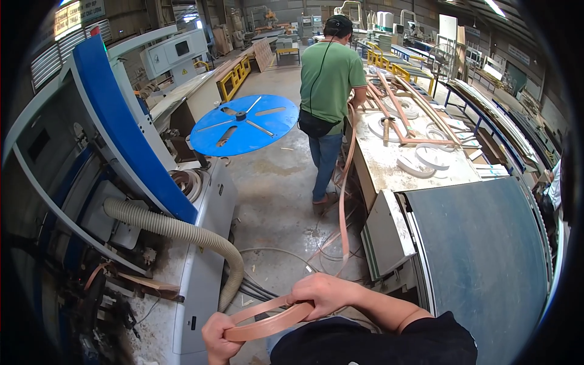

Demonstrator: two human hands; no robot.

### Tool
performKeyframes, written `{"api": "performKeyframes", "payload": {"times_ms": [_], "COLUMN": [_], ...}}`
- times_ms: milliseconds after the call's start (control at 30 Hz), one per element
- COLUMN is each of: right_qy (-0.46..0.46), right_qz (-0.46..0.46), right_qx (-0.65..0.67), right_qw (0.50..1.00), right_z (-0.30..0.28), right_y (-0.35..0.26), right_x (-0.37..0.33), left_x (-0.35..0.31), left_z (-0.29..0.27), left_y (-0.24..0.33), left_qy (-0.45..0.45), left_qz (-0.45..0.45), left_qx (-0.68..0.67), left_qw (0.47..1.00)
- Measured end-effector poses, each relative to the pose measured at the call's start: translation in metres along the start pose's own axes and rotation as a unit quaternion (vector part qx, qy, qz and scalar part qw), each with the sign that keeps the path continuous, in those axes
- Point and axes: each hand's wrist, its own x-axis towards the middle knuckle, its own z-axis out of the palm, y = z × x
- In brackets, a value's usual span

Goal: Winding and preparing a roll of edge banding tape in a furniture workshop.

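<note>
Close to my body I hold a coil of pinkish-brown edge banding (pixel 267 327), its loop stretched out between both hands. My left hand (pixel 220 337) is closed round the coil's left end. Over its right end curls my right hand (pixel 321 295), fingers wrapped round the band. A long strip of similar banding (pixel 342 210) hangs down beside the worktable and trails toward the floor. The upper part of that strip is near the hands of a person in a green shirt (pixel 331 82), who stands ahead, turned away; those hands are mostly hidden.
On my left stands a blue and white machine (pixel 125 121) with a ribbed hose (pixel 182 228) and a round blue turntable (pixel 243 125). To my right are a dark conveyor belt (pixel 480 243) and a worktable (pixel 380 158) bearing wooden frames and white band coils (pixel 420 163). Cables (pixel 274 249) cross the floor.
</note>
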Motion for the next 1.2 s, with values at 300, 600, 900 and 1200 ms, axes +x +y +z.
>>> {"api": "performKeyframes", "payload": {"times_ms": [300, 600, 900, 1200], "right_qy": [-0.002, -0.05, 0.013, -0.002], "right_qz": [-0.041, -0.002, -0.018, -0.003], "right_qx": [0.0, -0.018, -0.011, 0.037], "right_qw": [0.999, 0.999, 1.0, 0.999], "right_z": [-0.017, -0.025, -0.019, -0.022], "right_y": [-0.001, -0.008, 0.008, 0.002], "right_x": [0.0, 0.004, -0.001, -0.003], "left_x": [0.008, 0.022, 0.023, 0.016], "left_z": [-0.026, -0.037, -0.04, -0.038], "left_y": [0.018, 0.029, 0.017, 0.005], "left_qy": [-0.198, -0.207, -0.2, -0.228], "left_qz": [-0.156, -0.116, -0.176, -0.14], "left_qx": [0.019, 0.056, -0.025, 0.01], "left_qw": [0.968, 0.97, 0.964, 0.963]}}
